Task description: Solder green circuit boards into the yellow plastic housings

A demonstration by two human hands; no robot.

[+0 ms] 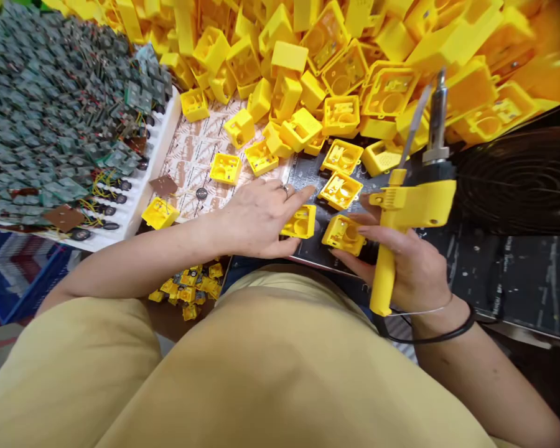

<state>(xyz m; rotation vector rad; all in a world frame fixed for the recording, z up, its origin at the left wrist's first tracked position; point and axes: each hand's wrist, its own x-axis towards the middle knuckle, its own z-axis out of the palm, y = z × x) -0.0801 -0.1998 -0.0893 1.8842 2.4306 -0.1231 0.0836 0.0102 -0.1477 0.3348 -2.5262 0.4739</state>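
My left hand [266,214] has its thumb and fingers around a small open yellow plastic case [304,221], which rests on the dark work surface. In my right hand [413,267] is a yellow soldering gun [410,205], its metal tip pointing up and away from me. The thumb and a finger of that same hand also touch a second yellow case [344,234], set just right of the first. Two more open cases, one nearer [340,190] and one farther [342,157], sit beyond it, open side up. Part of the right hand's grip is hidden behind the tool.
A large heap of yellow cases [289,59] fills the back. On the left, a white foam tray [161,143] carries many green circuit boards [51,112] with wires. A small black round part [201,193] lies on patterned paper. A blue crate [14,267] stands lower left; a black cable hangs by my right wrist.
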